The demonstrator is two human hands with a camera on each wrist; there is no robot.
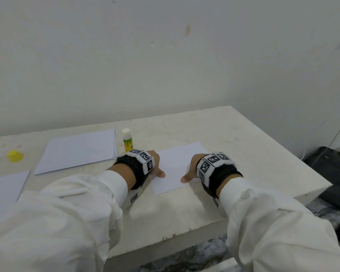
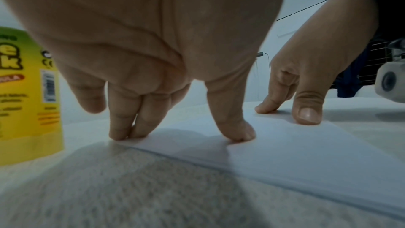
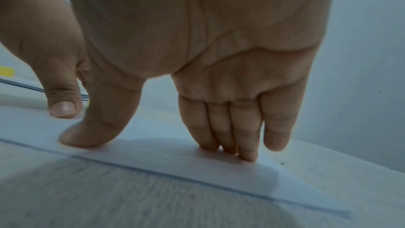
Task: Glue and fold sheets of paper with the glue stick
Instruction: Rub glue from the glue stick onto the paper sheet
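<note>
Now two hands point(image 1: 155, 163) point(image 1: 192, 169), one folded sheet point(image 1: 177, 163)

Soft, even, rather dim light with a cool grey cast. Under each palm a diffuse shadow falls on the table point(image 2: 136, 193). Both wrist views are grainy, soft and bulged by the wide lens; the glue stick point(image 2: 26, 96) at the left wrist view's edge is blurred.

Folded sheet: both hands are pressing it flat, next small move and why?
Probably slide the fingertips outward along the sheet to firm the bond. Both the left hand and right hand press it with straight fingers, the glue stick stands uncapped and untouched, and the stack waits.
</note>
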